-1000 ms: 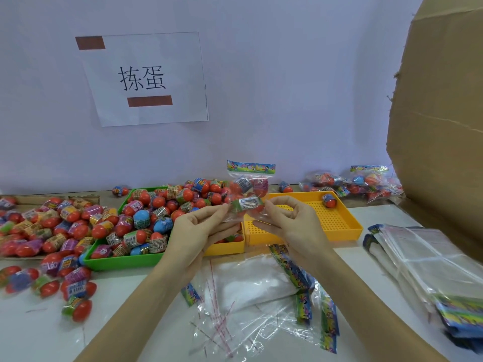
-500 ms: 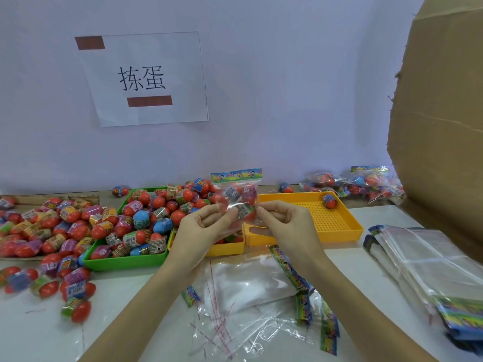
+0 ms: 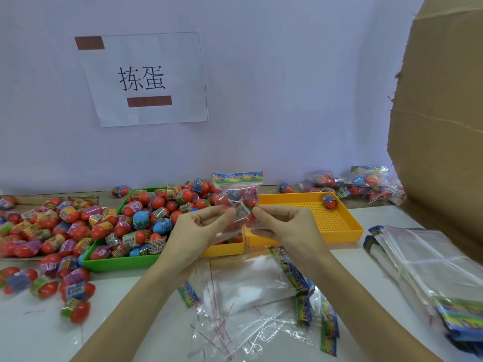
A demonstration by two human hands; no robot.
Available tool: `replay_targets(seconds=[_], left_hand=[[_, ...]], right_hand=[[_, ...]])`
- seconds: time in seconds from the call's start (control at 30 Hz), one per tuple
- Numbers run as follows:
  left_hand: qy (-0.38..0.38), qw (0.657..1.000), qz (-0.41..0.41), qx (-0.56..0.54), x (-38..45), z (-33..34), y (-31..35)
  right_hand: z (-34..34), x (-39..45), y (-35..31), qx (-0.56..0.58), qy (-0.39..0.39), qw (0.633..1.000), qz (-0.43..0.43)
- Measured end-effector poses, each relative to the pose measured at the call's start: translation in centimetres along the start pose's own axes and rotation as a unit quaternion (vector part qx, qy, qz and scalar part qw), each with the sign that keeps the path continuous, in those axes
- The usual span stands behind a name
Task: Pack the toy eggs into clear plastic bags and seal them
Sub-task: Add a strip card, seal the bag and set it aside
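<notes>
A clear plastic bag [image 3: 239,197] with a colourful printed header holds several red toy eggs and stands upright above the trays. My left hand [image 3: 198,229] pinches its lower left edge. My right hand [image 3: 283,227] pinches its lower right edge. Loose toy eggs [image 3: 146,220] fill a green tray [image 3: 117,263] to the left. Empty clear bags [image 3: 251,286] lie flat on the table below my hands.
A yellow tray [image 3: 347,231] with one egg [image 3: 329,201] sits right of centre. Filled bags [image 3: 355,184] lie by the wall. A stack of empty bags [image 3: 428,270] is at right beside a cardboard box [image 3: 441,126]. Loose eggs [image 3: 52,280] cover the left.
The bag of eggs has shifted a little left and then settled upright between both hands, which moved closer together on its lower edge.
</notes>
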State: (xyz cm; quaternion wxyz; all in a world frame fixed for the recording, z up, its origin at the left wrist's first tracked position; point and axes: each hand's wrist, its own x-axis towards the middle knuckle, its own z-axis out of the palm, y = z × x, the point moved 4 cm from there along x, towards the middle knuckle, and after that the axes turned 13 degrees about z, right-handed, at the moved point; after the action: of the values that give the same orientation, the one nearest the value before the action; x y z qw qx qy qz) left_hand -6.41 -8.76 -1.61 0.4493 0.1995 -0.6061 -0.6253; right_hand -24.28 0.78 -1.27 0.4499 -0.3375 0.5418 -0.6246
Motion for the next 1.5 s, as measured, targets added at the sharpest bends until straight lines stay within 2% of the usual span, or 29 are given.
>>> replay_targets(seconds=[0.17, 0.3, 0.4, 0.67, 0.83, 1.0, 1.1, 1.2, 1.33, 1.4, 1.5], left_hand=[[0.045, 0.999, 0.009, -0.029, 0.3, -0.4, 0.0], [0.04, 0.999, 0.007, -0.019, 0.3, -0.7, -0.3], [0.03, 0.999, -0.005, 0.031, 0.3, -0.9, -0.5], [0.045, 0.998, 0.008, 0.043, 0.1, -0.4, -0.5], [0.003, 0.999, 0.019, 0.045, 0.1, -0.2, 0.0], [0.002, 0.999, 0.015, 0.044, 0.0, -0.2, -0.1], [0.005, 0.996, 0.043, 0.074, -0.1, 0.4, 0.2], [0.034, 0.994, 0.07, 0.081, -0.1, 0.4, 0.7], [0.037, 0.988, 0.079, 0.126, -0.1, 0.2, 0.8], [0.015, 0.984, 0.08, 0.159, -0.1, 0.3, 0.8], [-0.059, 0.976, 0.089, 0.191, -0.4, 1.1, 0.7]], right_hand=[[-0.4, 0.2, 0.3, 0.044, -0.006, 0.998, 0.04], [-0.3, 0.3, 0.0, 0.05, -0.026, 0.997, 0.054], [0.0, 0.2, -0.4, 0.046, -0.059, 0.996, 0.055], [-0.4, 0.0, -0.5, 0.029, -0.011, 0.998, 0.048], [-1.1, 0.1, -1.0, 0.034, 0.015, 0.998, 0.05], [-2.4, 0.4, -1.8, -0.067, 0.055, 0.995, 0.051], [-2.9, 0.6, -1.7, -0.013, 0.033, 0.997, 0.07], [-4.3, 0.9, -1.9, 0.099, 0.076, 0.99, 0.068], [-6.7, 1.5, -2.3, 0.327, 0.147, 0.933, -0.002], [-7.2, 1.7, -2.0, 0.343, 0.16, 0.926, 0.006], [-7.1, 1.9, -1.6, 0.305, 0.159, 0.939, 0.024]])
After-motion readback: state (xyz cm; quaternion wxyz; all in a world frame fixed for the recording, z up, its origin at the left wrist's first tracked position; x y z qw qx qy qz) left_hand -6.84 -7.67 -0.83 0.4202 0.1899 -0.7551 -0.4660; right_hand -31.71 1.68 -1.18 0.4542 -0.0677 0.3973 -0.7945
